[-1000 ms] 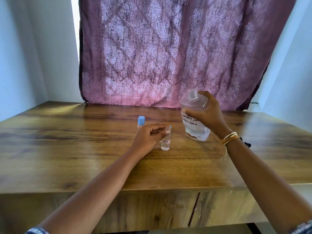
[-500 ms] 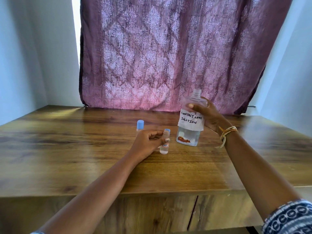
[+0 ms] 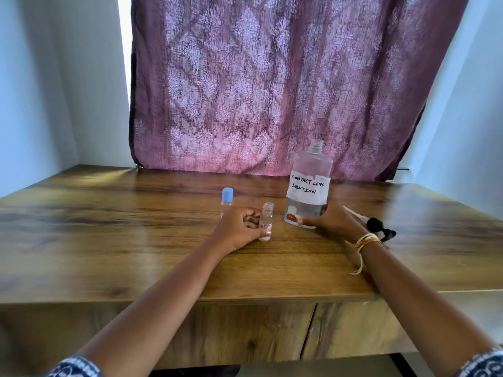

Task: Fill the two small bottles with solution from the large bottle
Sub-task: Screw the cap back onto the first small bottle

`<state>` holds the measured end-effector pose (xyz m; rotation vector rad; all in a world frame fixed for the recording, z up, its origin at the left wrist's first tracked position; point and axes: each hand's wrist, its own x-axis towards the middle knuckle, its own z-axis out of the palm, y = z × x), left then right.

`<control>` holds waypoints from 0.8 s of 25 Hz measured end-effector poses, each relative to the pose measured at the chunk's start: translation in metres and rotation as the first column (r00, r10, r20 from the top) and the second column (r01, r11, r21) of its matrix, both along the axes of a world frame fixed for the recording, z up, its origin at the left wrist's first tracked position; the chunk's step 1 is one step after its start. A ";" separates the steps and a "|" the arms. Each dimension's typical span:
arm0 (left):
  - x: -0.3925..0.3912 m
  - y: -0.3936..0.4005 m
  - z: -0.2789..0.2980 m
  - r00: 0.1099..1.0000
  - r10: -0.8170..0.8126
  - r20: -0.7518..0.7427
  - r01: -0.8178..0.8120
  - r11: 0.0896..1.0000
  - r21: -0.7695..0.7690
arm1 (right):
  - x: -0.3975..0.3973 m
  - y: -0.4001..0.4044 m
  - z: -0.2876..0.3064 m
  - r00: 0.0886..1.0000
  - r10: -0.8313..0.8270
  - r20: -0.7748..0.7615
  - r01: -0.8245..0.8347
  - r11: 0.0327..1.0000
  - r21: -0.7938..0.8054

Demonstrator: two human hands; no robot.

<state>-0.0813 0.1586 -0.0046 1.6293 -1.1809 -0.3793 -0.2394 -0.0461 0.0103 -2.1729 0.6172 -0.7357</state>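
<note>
The large clear bottle [image 3: 309,186], labelled "CONTACT LENS SOLUTION", stands upright and uncapped on the wooden table [image 3: 136,240], with a little liquid at the bottom. My right hand [image 3: 333,220] wraps its base, the thumb lying along the front and the fingers hidden behind. My left hand [image 3: 239,229] grips a small clear bottle [image 3: 265,223] that stands just left of the large one; a bit of blue shows at its top. The second small bottle [image 3: 227,198], with a blue cap, stands behind my left hand.
A black cap with a thin white tube [image 3: 378,227] lies on the table to the right of my right hand. A purple patterned curtain [image 3: 272,91] hangs at the back. The table's front edge [image 3: 245,299] runs under my forearms.
My right hand has brought the tilted large bottle down upright onto the table and slid from its upper part to its base. My left hand keeps hold of the small bottle.
</note>
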 end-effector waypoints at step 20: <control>0.005 -0.003 -0.004 0.991 0.103 0.089 -0.102 0.995 -0.019 | 0.067 0.056 0.010 0.933 -0.046 -0.357 -0.170 0.818 -0.549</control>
